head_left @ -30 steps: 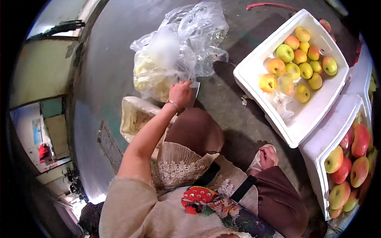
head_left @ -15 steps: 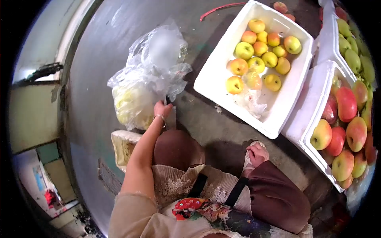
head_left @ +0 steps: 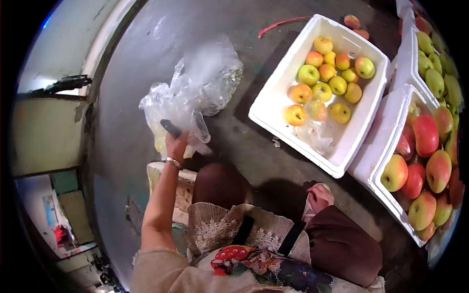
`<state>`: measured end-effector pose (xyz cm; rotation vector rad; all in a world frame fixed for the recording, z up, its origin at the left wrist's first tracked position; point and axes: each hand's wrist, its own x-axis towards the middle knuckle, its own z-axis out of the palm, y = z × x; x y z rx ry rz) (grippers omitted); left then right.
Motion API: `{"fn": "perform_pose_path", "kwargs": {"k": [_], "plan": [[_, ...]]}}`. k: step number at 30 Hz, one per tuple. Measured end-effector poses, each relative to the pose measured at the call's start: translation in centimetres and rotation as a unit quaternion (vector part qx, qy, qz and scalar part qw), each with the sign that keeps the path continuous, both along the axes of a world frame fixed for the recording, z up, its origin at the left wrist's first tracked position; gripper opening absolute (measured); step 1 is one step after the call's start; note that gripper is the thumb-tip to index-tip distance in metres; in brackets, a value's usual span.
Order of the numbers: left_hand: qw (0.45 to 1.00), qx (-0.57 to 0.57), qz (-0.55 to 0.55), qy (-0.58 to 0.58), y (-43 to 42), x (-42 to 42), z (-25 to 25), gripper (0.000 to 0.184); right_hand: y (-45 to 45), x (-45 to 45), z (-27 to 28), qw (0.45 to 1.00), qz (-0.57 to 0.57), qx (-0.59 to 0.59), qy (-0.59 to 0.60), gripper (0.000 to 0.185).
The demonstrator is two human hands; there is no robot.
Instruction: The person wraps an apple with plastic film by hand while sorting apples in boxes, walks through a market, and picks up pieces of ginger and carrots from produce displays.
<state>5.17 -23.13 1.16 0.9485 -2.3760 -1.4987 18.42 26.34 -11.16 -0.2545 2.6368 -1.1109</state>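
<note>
My left hand (head_left: 177, 145) is closed around a dark grey, elongated object (head_left: 171, 128), whose end sticks out past the fingers. It is over the near part of a pile of clear plastic bags (head_left: 193, 90) on the floor. Pale yellowish contents show faintly through the plastic, too blurred to name. Beside my shoe (head_left: 309, 207), my right hand (head_left: 320, 197) hangs relaxed over my leg, its fingers loosely bent with nothing visible in them.
A white foam box (head_left: 273, 124) holds several yellow-red apples (head_left: 337, 85) and a crumpled plastic bag (head_left: 315, 134). More foam boxes of red apples (head_left: 425, 136) and green fruit (head_left: 434, 83) stand at right. A worn foam block (head_left: 181, 195) is by my left knee. Red strip (head_left: 283, 24) lies behind.
My left hand has moved left across the bags, and the dark object now shows clearly in it. The bags look flatter on the near side. My right hand stays by my shoe.
</note>
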Motion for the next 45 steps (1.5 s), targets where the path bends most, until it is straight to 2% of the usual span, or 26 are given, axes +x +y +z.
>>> {"fn": "perform_pose_path", "kwargs": {"k": [1,2,3,5,7,9,11,13,14,16,17,18,19,21,22,23,25,30,33,35,36,39,40,43,45], "plan": [[1.0,-0.023,0.0,0.013,-0.9,0.3,0.7,0.013,0.0,0.0,0.0,1.0,0.006,-0.004,0.002,0.01],[0.992,-0.109,-0.058,-0.001,-2.5,0.6,1.3,0.016,0.1,0.0,0.0,1.0,0.009,0.009,-0.011,0.01],[0.984,-0.164,-0.06,-0.034,-1.7,0.6,3.8,0.025,0.0,0.0,0.1,0.999,0.012,0.023,-0.024,0.01],[0.983,-0.181,-0.028,0.025,-1.4,1.0,6.2,0.033,0.0,-0.2,0.2,1.0,0.01,0.01,-0.013,0.01],[0.971,-0.229,-0.072,0.004,-2.4,1.0,8.6,0.039,0.4,0.0,0.2,1.0,0.02,0.002,-0.018,0.012],[0.974,-0.206,-0.092,0.026,-2.4,0.8,9.9,0.039,0.3,0.1,-0.2,1.0,0.014,0.0,-0.012,0.012],[0.951,-0.27,-0.139,0.055,0.2,0.3,13.0,0.036,0.1,0.3,-0.9,1.0,-0.005,0.004,-0.001,0.012],[0.959,-0.214,-0.169,0.078,3.7,-0.3,15.4,0.031,0.3,0.4,-1.6,1.0,0.019,-0.002,0.017,0.012],[0.956,-0.203,-0.204,0.057,5.0,-0.4,16.3,0.029,0.4,1.1,-2.3,0.999,-0.005,-0.037,-0.038,0.013],[0.935,-0.211,-0.28,0.045,7.2,-0.8,16.9,0.027,0.8,1.4,-3.3,0.997,-0.015,-0.064,-0.04,0.015],[0.92,-0.23,-0.316,0.039,8.2,-0.7,16.8,0.026,1.2,1.4,-3.4,0.999,0.006,-0.053,-0.003,0.017],[0.906,-0.233,-0.347,0.068,9.1,-0.7,16.3,0.026,1.7,1.7,-3.3,0.999,-0.015,-0.043,0.008,0.017],[0.892,-0.237,-0.374,0.092,10.2,-0.7,16.0,0.026,2.0,2.3,-3.2,0.977,-0.133,-0.139,-0.09,0.018],[0.852,-0.31,-0.406,0.111,12.4,-0.3,15.8,0.026,2.8,3.6,-3.3,0.921,-0.255,-0.239,-0.175,0.019],[0.815,-0.322,-0.466,0.12,12.7,-0.3,15.6,0.027,4.1,4.7,-3.4,0.925,-0.271,-0.199,-0.18,0.019],[0.803,-0.302,-0.499,0.123,13.6,0.0,15.6,0.028,5.1,6.1,-3.4,0.926,-0.288,-0.159,-0.187,0.021],[0.756,-0.34,-0.547,0.117,14.1,0.5,14.7,0.029,6.8,8.8,-3.2,0.922,-0.318,-0.081,-0.207,0.028],[0.741,-0.295,-0.599,0.073,15.8,-0.1,14.3,0.028,6.4,15.7,-4.0,0.856,-0.405,0.013,-0.322,0.033],[0.726,-0.282,-0.622,0.081,17.3,-1.3,15.3,0.029,4.7,19.0,-4.5,0.802,-0.448,0.032,-0.393,0.037],[0.743,-0.276,-0.608,0.049,18.5,-1.9,16.3,0.029,3.5,20.5,-4.8,0.772,-0.467,0.039,-0.429,0.039],[0.71,-0.262,-0.642,0.125,18.8,-2.7,16.6,0.024,2.9,20.9,-4.9,0.757,-0.478,0.035,-0.444,0.04],[0.693,-0.261,-0.662,0.114,20.0,-4.5,16.8,0.028,1.6,21.4,-5.0,0.727,-0.499,0.031,-0.471,0.044],[0.675,-0.311,-0.654,0.143,20.7,-5.4,16.6,0.027,1.2,21.5,-5.0,0.717,-0.507,0.029,-0.477,0.045],[0.633,-0.353,-0.678,0.12,22.7,-7.8,17.4,0.029,1.6,21.5,-4.9,0.697,-0.522,0.033,-0.491,0.049],[0.628,-0.357,-0.689,0.061,24.8,-9.5,18.3,0.03,3.5,21.5,-4.4,0.69,-0.528,0.047,-0.494,0.051]]}}
